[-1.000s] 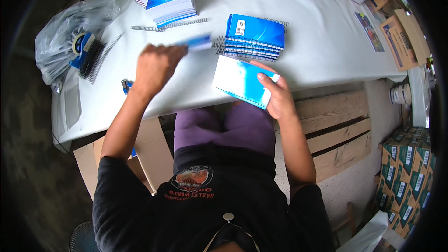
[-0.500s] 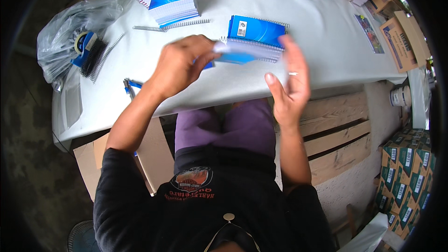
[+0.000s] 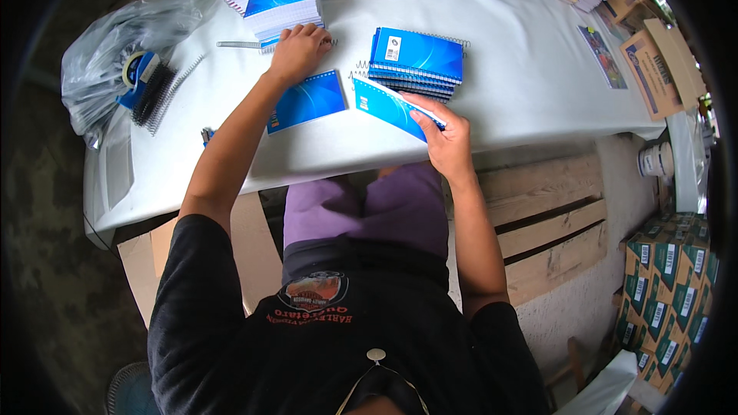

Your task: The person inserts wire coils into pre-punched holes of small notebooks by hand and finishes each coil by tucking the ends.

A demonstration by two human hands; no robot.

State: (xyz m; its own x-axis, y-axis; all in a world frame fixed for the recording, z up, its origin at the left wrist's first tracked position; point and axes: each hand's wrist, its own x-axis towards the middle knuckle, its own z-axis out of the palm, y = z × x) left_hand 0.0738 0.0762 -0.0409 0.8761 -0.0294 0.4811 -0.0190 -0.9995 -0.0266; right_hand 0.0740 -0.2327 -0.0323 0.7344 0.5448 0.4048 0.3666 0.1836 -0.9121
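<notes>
Head view: over the last half-second, the pad (image 3: pixel 384 106) has passed from my left hand (image 3: pixel 300 55) to my right (image 3: pixel 450 142), thumb and fingers clamped on its end, near the bound stack (image 3: pixel 421 55). This frees my left, now at the coil (image 3: pixel 237 44); whether those fingers grip, I cannot tell.

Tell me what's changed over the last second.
The right hand, open half a second ago, now holds a blue booklet, seemingly the one the left hand had then. The left hand has moved forward to the wire coils; whether it grips one is hidden. A second booklet now lies flat on a previously bare spot. The spiral-bound stack and plastic bag stayed put.
</notes>
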